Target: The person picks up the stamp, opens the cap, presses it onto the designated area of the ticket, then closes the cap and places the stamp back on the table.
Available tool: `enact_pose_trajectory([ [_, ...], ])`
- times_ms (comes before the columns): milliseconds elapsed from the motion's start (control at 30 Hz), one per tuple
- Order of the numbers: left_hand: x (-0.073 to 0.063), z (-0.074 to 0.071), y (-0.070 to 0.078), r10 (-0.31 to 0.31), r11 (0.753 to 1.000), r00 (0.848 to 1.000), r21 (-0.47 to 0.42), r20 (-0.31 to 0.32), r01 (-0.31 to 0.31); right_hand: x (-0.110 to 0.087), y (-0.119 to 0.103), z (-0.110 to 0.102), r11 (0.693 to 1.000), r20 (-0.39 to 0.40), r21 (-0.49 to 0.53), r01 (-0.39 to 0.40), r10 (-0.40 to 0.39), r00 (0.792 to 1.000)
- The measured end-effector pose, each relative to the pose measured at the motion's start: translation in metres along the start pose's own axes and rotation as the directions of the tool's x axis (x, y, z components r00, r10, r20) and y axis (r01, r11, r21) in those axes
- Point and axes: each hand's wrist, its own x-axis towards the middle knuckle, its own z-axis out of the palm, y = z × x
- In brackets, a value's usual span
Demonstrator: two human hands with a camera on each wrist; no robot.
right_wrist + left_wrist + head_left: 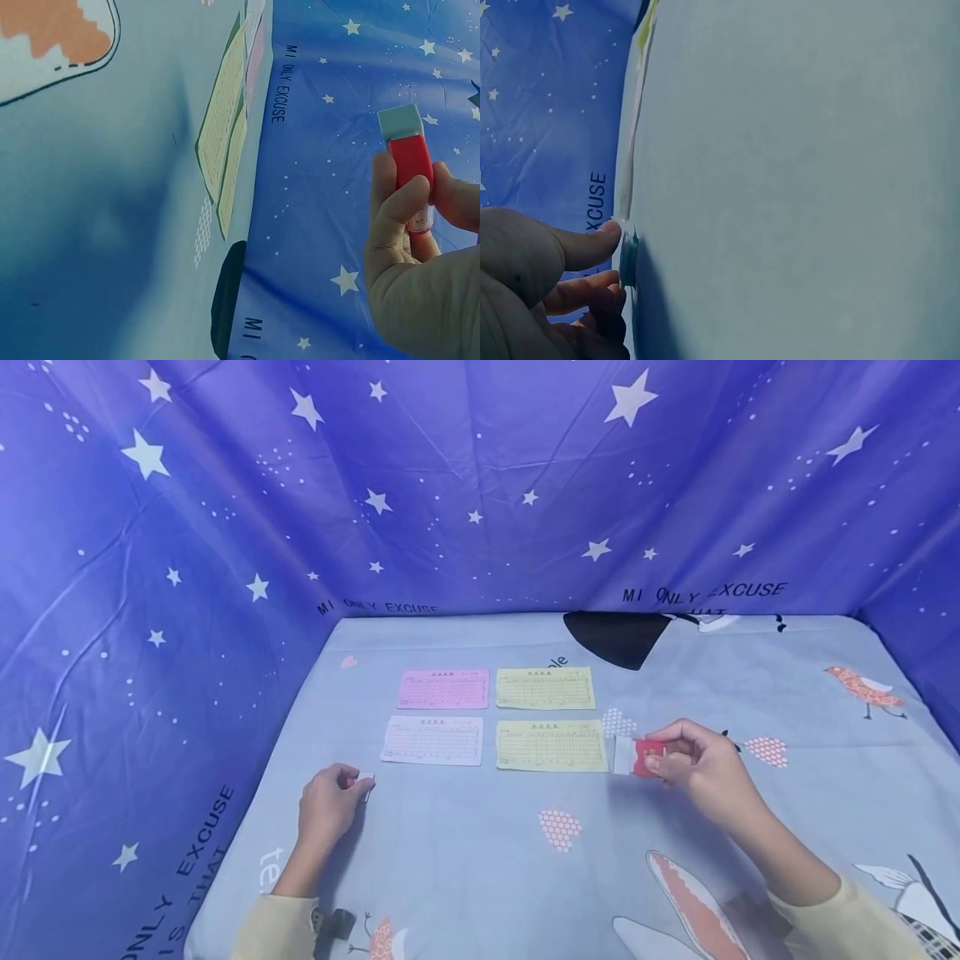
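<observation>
Between thumb and fingers, my right hand (pixel 705 768) pinches a small red stamp (pixel 409 150) with a pale block at one end. It is held just right of the lower yellow form slip (pixel 551 746). Low over the left side of the table, my left hand (pixel 326 806) pinches a small, clear, cap-like piece (pixel 629 259), partly hidden by the fingers. Beyond the hands lie a white form slip (pixel 432 742), a pink form slip (pixel 442 689) and a second yellow form slip (pixel 545 688), arranged in two rows with the lower yellow one.
A pale blue cloth (pixel 472 868) printed with birds, hearts and rabbit ears covers the table. Blue curtains (pixel 480 552) with white stars hang behind it and at both sides.
</observation>
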Motion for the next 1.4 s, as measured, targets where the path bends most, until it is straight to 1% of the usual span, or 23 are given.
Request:
enact_pose_trajectory([
  [67,-0.001,-0.001,0.003,0.003,1.0,1.0,0.006,-0.007,-0.003,0.001,0.0,0.0,1.0,0.004,-0.001,0.001,-0.001,1.0],
  [133,-0.003,-0.001,0.009,0.027,0.999,0.999,0.019,-0.019,-0.027,0.001,0.0,-0.001,1.0,0.005,-0.003,-0.005,0.005,1.0],
  [233,-0.006,0.0,0.029,0.103,0.994,0.994,0.033,-0.035,-0.102,0.002,0.0,-0.002,1.0,0.002,-0.01,-0.018,0.018,1.0],
  [333,-0.009,0.005,0.056,0.196,0.98,0.98,0.033,-0.026,-0.196,0.002,0.0,-0.004,1.0,-0.001,-0.016,-0.024,0.024,1.0],
  [433,-0.011,0.015,0.083,0.277,0.96,0.961,0.04,0.022,-0.278,0.002,-0.001,-0.003,1.0,0.006,-0.002,-0.027,0.027,1.0],
  [500,-0.009,0.023,0.099,0.317,0.946,0.947,0.05,0.055,-0.32,0.001,-0.003,-0.002,1.0,0.012,0.005,-0.025,0.025,1.0],
  [600,-0.002,0.034,0.117,0.352,0.931,0.931,0.066,0.098,-0.359,0.001,-0.005,0.001,1.0,0.016,0.023,-0.019,0.019,1.0],
  [733,0.011,0.046,0.134,0.361,0.923,0.916,0.072,0.173,-0.377,0.001,-0.005,0.004,0.999,0.02,0.04,-0.007,0.007,1.0],
  [867,0.021,0.056,0.148,0.361,0.918,0.896,0.07,0.259,-0.391,0.001,-0.001,0.005,0.999,0.02,0.049,-0.01,0.009,1.0],
  [1000,0.026,0.065,0.159,0.358,0.916,0.876,0.06,0.322,-0.396,0.001,0.0,0.006,0.998,0.018,0.058,-0.014,0.013,1.0],
  [1133,0.03,0.075,0.166,0.368,0.899,0.852,0.091,0.371,-0.428,0.001,-0.001,0.007,0.998,0.012,0.058,-0.005,0.005,1.0],
  [1167,0.031,0.077,0.168,0.367,0.895,0.849,0.106,0.381,-0.434,0.001,-0.001,0.007,0.998,0.01,0.06,-0.002,0.001,1.0],
  [1233,0.033,0.082,0.17,0.357,0.888,0.847,0.14,0.395,-0.439,0.001,-0.001,0.007,0.998,0.003,0.061,0.01,-0.011,1.0],
  [1400,0.036,0.09,0.173,0.329,0.884,0.855,0.189,0.401,-0.428,0.0,0.001,0.007,0.996,-0.009,0.074,0.042,-0.042,0.999],
])
